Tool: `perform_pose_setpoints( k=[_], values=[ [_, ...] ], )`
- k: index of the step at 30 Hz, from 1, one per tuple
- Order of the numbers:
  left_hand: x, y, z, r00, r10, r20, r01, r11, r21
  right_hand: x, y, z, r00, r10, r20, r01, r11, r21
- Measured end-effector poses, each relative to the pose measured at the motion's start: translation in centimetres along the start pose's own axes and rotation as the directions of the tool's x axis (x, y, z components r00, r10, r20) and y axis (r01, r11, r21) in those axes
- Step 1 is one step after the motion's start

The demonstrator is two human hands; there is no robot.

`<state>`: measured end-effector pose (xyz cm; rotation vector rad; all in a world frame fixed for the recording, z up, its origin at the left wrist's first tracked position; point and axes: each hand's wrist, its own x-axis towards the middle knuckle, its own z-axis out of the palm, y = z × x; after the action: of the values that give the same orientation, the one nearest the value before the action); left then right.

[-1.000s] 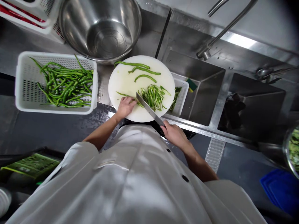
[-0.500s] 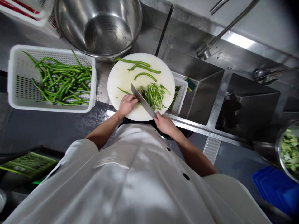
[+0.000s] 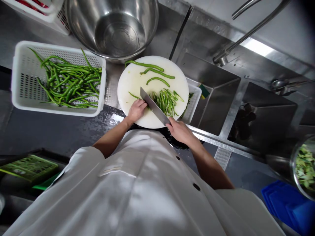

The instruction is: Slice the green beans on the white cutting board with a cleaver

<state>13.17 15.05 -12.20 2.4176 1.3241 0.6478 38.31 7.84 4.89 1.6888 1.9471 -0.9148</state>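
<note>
A round white cutting board (image 3: 128, 82) lies before me. My right hand (image 3: 180, 131) grips the handle of a cleaver (image 3: 155, 108), whose blade slants across the board. On the blade's left, my left hand (image 3: 137, 110) has its fingers curled down on a long green chili pepper (image 3: 133, 95); part of the pepper is hidden beneath them. Against the blade's right side rests a heap of sliced green chili (image 3: 168, 101). Along the far part of the board lie whole green chilies (image 3: 157, 79).
Left of the board stands a white basket (image 3: 18, 78) of whole green chilies. A large steel bowl (image 3: 113, 32) sits behind it. Sinks (image 3: 211, 114) and a faucet (image 3: 223, 59) are to the right. A white basket (image 3: 194, 105) sits partly under the board's right edge.
The whole view has shifted slightly, with the board and both hands now a little farther right. The cleaver has stayed beside my left fingers, and both hands keep their hold.
</note>
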Motion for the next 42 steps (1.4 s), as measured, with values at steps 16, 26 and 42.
perform_pose_setpoints(
  k=[16, 26, 42],
  values=[
    [0.4, -4.9, -3.4, 0.997, 0.01, 0.077, -0.021, 0.988, 0.151, -0.7, -0.2, 0.5, 1.0, 0.029, -0.012, -0.029, 0.999, -0.013],
    [-1.7, -4.4, -3.3, 0.994, 0.094, 0.055, -0.101, 0.986, 0.134, -0.4, -2.6, 1.8, 0.998, -0.011, 0.057, 0.01, 1.0, 0.019],
    [-1.9, -4.9, -2.6, 0.995, 0.093, -0.029, -0.094, 0.995, -0.035, 2.0, -3.0, 1.6, 0.997, -0.073, -0.021, 0.075, 0.989, 0.126]
  ],
)
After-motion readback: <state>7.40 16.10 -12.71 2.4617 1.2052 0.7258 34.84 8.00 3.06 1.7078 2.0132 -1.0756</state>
